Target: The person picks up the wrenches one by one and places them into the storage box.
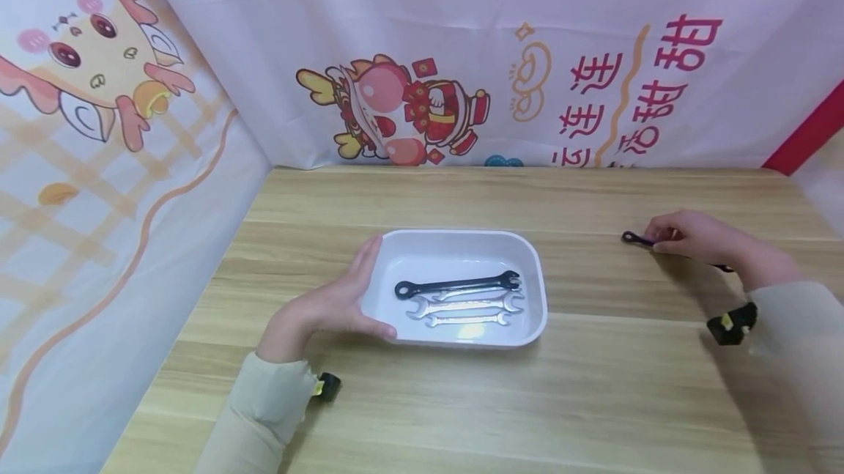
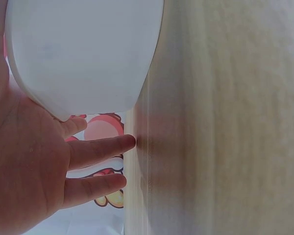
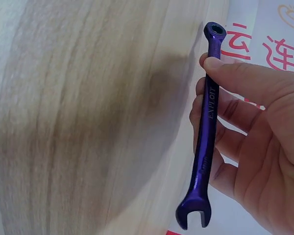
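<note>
My right hand [image 1: 692, 236] pinches a dark purple combination wrench [image 3: 208, 117] near its ring end, thumb on one side and fingertips on the other. In the right wrist view the wrench's open end hangs below the fingers, and the shaft bears the word EXPLOIT. On the left, my left hand [image 1: 336, 302] rests against the end of a white tray [image 1: 543, 298], thumb along the front rim and fingers spread straight by the left wall. Inside the tray lie a black combination wrench [image 1: 455, 286] and several silver open-end wrenches [image 1: 468, 320], roughly side by side.
A wood-grain table [image 1: 461, 408] carries the tray, with the right hand off to its right. Printed cloth [image 1: 409, 5] hangs behind the table and more cloth [image 1: 99, 188] along the left. Each wrist wears a small black camera [image 1: 732, 325].
</note>
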`<action>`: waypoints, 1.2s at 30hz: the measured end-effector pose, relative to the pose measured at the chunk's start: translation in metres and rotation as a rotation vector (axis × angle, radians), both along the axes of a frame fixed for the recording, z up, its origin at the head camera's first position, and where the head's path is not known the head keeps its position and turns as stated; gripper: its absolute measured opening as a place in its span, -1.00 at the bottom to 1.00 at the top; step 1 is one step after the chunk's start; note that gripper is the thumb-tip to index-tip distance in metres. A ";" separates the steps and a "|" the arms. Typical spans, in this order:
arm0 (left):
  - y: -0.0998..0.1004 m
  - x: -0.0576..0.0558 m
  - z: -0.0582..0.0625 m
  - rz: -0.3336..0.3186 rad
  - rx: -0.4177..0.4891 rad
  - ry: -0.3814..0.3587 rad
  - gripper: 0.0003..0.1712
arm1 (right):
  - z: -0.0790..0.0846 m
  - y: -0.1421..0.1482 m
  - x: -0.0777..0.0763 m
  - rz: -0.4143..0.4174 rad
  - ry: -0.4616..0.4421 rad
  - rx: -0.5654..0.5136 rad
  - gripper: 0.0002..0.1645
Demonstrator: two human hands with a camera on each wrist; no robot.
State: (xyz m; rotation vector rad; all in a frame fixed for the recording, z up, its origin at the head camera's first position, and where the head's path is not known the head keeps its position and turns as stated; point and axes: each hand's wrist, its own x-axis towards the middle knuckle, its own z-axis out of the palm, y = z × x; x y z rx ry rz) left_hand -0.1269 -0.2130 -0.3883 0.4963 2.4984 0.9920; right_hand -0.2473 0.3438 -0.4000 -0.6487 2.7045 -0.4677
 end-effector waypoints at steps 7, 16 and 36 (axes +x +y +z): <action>-0.001 0.000 -0.002 0.000 -0.001 0.011 0.77 | 0.005 -0.006 0.001 -0.035 -0.011 0.004 -0.88; -0.001 0.000 -0.003 0.001 0.012 0.001 0.77 | 0.013 -0.020 0.005 -0.047 0.002 -0.011 -0.83; -0.002 0.000 -0.003 0.004 0.008 -0.003 0.77 | 0.029 -0.059 0.020 -0.027 0.074 -0.111 -0.78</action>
